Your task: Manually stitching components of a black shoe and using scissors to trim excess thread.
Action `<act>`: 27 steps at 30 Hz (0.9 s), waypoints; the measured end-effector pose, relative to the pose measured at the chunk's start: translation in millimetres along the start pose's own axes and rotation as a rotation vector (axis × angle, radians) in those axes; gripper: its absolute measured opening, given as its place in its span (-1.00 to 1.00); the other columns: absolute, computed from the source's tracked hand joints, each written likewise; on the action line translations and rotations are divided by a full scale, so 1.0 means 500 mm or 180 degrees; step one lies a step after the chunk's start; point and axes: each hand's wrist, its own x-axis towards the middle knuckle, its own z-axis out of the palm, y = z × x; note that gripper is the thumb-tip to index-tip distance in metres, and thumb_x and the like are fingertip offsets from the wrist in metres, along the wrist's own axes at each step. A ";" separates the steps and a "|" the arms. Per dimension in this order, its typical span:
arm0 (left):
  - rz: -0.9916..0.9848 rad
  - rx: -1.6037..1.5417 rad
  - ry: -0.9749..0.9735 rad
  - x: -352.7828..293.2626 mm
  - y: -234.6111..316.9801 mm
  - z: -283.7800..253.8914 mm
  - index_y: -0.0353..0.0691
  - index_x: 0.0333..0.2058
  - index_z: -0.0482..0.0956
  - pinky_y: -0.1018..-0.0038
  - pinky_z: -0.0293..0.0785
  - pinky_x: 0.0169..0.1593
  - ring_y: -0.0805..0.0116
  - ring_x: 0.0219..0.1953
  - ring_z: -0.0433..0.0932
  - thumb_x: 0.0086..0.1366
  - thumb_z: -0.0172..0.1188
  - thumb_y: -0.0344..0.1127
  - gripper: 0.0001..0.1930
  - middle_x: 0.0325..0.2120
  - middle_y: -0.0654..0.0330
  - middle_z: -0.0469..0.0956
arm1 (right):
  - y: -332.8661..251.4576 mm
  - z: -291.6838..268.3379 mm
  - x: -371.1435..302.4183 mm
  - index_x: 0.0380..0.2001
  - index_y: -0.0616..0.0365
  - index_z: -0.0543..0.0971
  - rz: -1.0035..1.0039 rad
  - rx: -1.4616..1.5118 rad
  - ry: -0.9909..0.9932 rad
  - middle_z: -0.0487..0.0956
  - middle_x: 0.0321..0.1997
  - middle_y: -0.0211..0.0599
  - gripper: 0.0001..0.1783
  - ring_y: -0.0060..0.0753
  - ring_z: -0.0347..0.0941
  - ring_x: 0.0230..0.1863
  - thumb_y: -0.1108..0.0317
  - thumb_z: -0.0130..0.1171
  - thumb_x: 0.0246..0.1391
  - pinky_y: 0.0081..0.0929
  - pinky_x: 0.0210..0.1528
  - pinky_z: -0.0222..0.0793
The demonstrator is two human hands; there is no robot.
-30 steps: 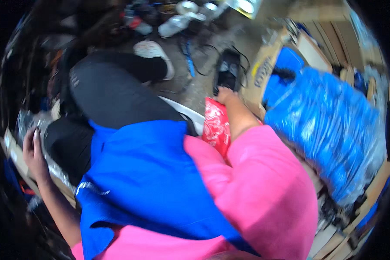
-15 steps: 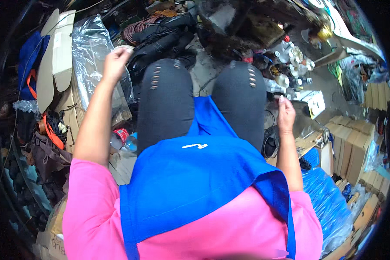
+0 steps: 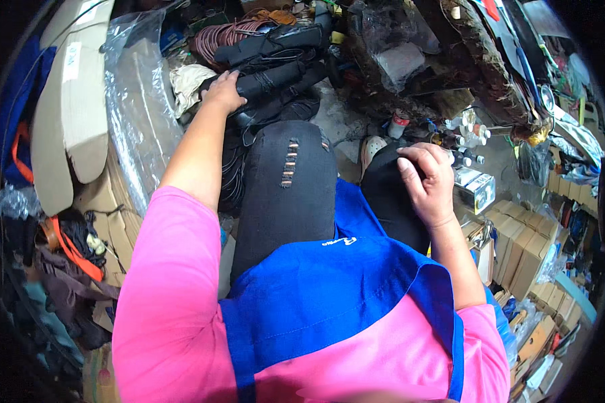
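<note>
My left hand (image 3: 224, 93) reaches forward and rests with its fingers spread on a black bundle (image 3: 275, 82) of folded, rolled-looking material. A crumpled cream cloth (image 3: 189, 86) lies just beside that hand. Over my right knee, in dark ripped trousers (image 3: 386, 191), my right hand (image 3: 429, 178) is loosely curved, its thumb apart from the fingers. I see nothing held in it, though the fingertips are partly turned away. A blue apron (image 3: 336, 289) covers my lap.
Coiled reddish-brown cord (image 3: 225, 37) lies behind the bundle. Clear plastic sheeting (image 3: 138, 101) and cardboard (image 3: 86, 94) stand at left. At right are several small bottles (image 3: 474, 134), a small box (image 3: 474, 189) and stacked cardboard (image 3: 521, 252). A ragged-edged slab (image 3: 491, 60) juts in at far right.
My left hand has moved forward and right onto the black bundle. My right hand has drawn from beside the bottles to above my right knee. The view and my legs have shifted.
</note>
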 end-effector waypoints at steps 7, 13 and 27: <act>-0.0104 0.0273 -0.0231 -0.026 0.024 0.024 -0.02 0.10 0.38 0.13 0.31 0.14 0.05 0.17 0.33 -0.11 0.43 -0.10 -0.26 0.11 0.04 0.36 | 0.000 -0.001 0.010 -0.40 0.08 0.61 0.0105 -0.0131 -0.0071 0.56 -0.37 -0.28 -0.81 -0.18 0.47 -0.26 0.21 0.25 -0.03 -0.30 -0.14 0.30; 0.0289 -0.1333 0.0295 -0.084 -0.024 -0.039 -0.28 -0.09 0.52 0.28 0.47 -0.10 0.10 -0.19 0.57 -0.18 0.40 -0.17 -0.39 -0.28 -0.02 0.58 | -0.003 0.008 0.003 -0.40 0.09 0.61 -0.0021 -0.0029 0.0175 0.56 -0.37 -0.25 -0.85 -0.16 0.48 -0.25 0.27 0.24 -0.04 -0.31 -0.16 0.34; 0.1514 -0.4706 -0.0949 -0.511 0.095 -0.354 -0.36 0.01 0.40 0.47 0.51 -0.11 0.39 -0.24 0.58 0.02 0.24 -0.28 -0.45 -0.22 0.14 0.57 | -0.175 -0.091 0.066 -0.30 0.11 0.62 -0.1450 0.1295 0.1635 0.55 -0.28 -0.22 -0.81 -0.21 0.52 -0.26 0.41 0.30 -0.06 -0.38 -0.18 0.45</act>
